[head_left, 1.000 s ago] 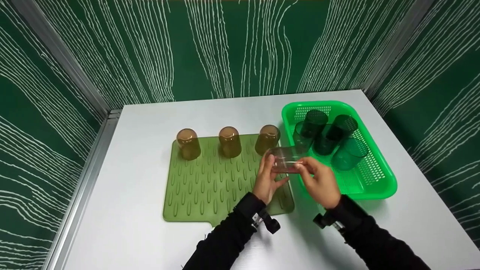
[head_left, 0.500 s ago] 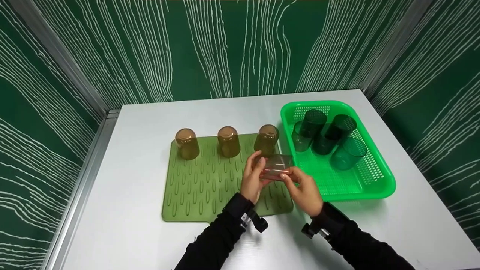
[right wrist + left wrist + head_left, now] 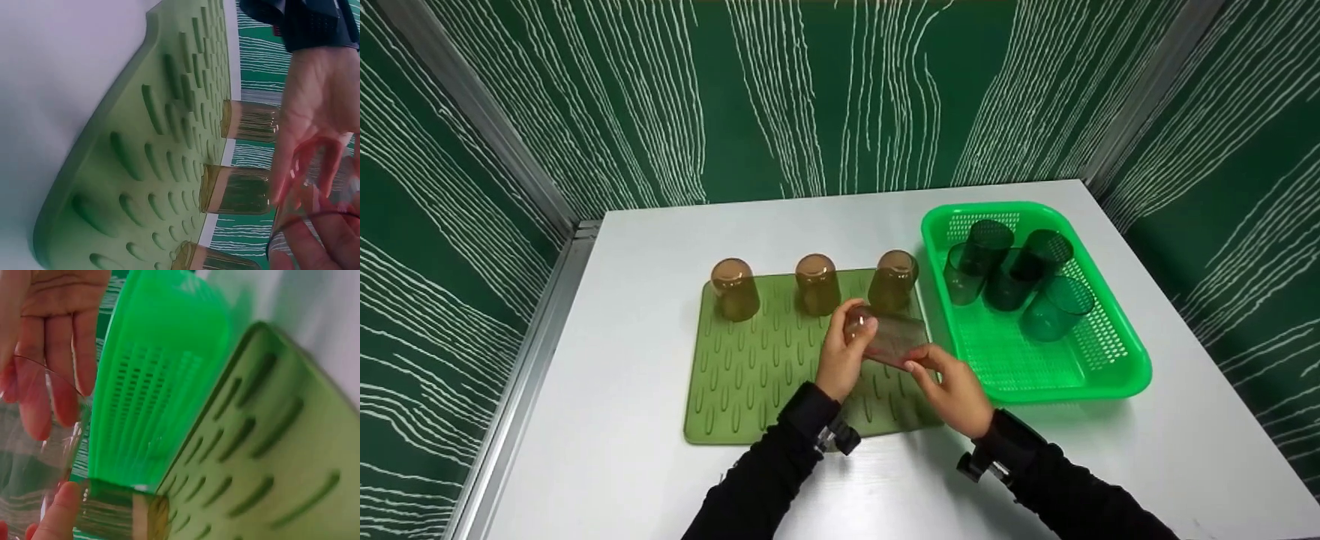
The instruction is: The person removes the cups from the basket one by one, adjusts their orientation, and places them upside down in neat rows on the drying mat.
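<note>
A clear glass tumbler (image 3: 896, 334) is held on its side, tilted, above the right part of the green drying mat (image 3: 750, 390). Its base end is in my left hand (image 3: 841, 361), with the thumb laid along the wall. At the rim end, my right hand (image 3: 958, 390) pinches the edge between thumb and fingers. Through the glass wall (image 3: 315, 185), fingers show in the right wrist view. Three amber tumblers stand upside down in a row along the mat's back edge: left (image 3: 736, 291), middle (image 3: 817, 286) and right (image 3: 894, 279), the last just behind the held tumbler.
A green plastic basket (image 3: 1132, 371) stands right of the mat, close to its edge. Several dark tumblers (image 3: 1011, 281) and a teal one (image 3: 1057, 309) sit in its back half. White tabletop (image 3: 607, 360) surrounds the mat, and patterned green walls rise behind and beside it.
Both hands have carried the clear tumbler left and slightly down, from beside the basket to over the mat. Its rim end now tilts lower toward the right.
</note>
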`<act>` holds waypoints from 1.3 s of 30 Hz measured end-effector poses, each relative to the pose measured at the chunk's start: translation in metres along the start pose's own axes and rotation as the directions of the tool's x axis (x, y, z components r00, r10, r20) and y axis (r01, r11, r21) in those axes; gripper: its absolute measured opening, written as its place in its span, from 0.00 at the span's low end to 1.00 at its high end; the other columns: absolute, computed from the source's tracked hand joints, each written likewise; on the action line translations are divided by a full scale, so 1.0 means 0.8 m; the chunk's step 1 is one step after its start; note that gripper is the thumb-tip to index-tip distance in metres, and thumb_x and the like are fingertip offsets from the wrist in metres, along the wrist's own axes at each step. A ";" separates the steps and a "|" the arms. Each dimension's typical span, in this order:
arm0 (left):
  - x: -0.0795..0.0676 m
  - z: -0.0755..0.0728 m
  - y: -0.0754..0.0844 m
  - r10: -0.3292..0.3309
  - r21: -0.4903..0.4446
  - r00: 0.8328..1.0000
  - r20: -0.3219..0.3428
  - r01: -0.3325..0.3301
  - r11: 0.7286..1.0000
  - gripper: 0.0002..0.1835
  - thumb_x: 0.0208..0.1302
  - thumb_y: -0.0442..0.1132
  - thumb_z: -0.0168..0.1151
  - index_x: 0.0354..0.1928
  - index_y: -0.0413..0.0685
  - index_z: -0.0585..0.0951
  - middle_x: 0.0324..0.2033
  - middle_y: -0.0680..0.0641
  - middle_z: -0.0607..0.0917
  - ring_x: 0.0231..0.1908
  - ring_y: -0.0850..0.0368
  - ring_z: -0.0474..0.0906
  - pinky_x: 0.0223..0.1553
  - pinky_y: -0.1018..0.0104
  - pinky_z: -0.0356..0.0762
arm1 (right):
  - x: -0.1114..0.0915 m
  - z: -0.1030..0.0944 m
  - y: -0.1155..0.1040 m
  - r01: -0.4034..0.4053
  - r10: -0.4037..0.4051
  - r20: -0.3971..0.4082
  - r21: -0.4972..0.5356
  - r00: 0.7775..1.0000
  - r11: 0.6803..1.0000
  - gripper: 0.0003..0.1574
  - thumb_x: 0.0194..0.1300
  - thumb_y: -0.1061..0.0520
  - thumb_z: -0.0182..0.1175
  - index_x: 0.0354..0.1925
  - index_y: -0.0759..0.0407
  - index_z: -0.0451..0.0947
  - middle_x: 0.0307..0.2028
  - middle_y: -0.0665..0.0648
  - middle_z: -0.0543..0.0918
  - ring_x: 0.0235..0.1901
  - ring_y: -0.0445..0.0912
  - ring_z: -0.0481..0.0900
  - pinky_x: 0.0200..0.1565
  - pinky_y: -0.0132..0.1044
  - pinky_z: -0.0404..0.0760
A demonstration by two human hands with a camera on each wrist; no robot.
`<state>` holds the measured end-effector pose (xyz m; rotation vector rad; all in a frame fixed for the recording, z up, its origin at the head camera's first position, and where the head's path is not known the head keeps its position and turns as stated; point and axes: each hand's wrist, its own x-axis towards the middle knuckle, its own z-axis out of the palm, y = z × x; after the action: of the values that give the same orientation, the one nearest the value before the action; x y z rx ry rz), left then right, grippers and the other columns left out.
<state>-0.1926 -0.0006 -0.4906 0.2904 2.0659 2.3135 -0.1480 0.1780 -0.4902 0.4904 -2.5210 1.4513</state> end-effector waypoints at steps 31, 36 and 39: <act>-0.008 -0.175 0.040 0.187 0.832 0.982 0.036 -0.132 0.539 0.30 0.69 0.45 0.61 0.68 0.43 0.67 0.62 0.33 0.66 0.60 0.35 0.69 0.60 0.45 0.70 | -0.064 0.018 0.069 0.162 0.250 0.535 -0.608 0.807 0.777 0.70 0.50 0.16 0.56 0.78 0.48 0.46 0.78 0.64 0.42 0.76 0.67 0.38 0.53 0.59 0.79; -0.003 -0.193 0.030 0.166 0.872 0.986 -0.005 -0.077 0.483 0.30 0.67 0.43 0.64 0.67 0.42 0.68 0.62 0.31 0.66 0.60 0.31 0.68 0.57 0.41 0.72 | -0.064 0.020 0.071 0.181 0.234 0.537 -0.609 0.810 0.772 0.72 0.49 0.15 0.55 0.78 0.50 0.46 0.78 0.66 0.42 0.75 0.68 0.37 0.51 0.56 0.82; 0.002 -0.200 0.023 0.159 0.885 0.987 -0.027 -0.050 0.464 0.30 0.66 0.42 0.64 0.67 0.42 0.68 0.63 0.31 0.66 0.61 0.30 0.66 0.55 0.41 0.72 | -0.065 0.020 0.073 0.191 0.222 0.542 -0.603 0.811 0.774 0.71 0.50 0.15 0.55 0.78 0.51 0.46 0.77 0.66 0.42 0.75 0.68 0.36 0.49 0.56 0.82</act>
<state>-0.2169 -0.1599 -0.4887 0.2988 3.2060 1.0157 -0.1215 0.2010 -0.5622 0.8833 -3.2571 0.3428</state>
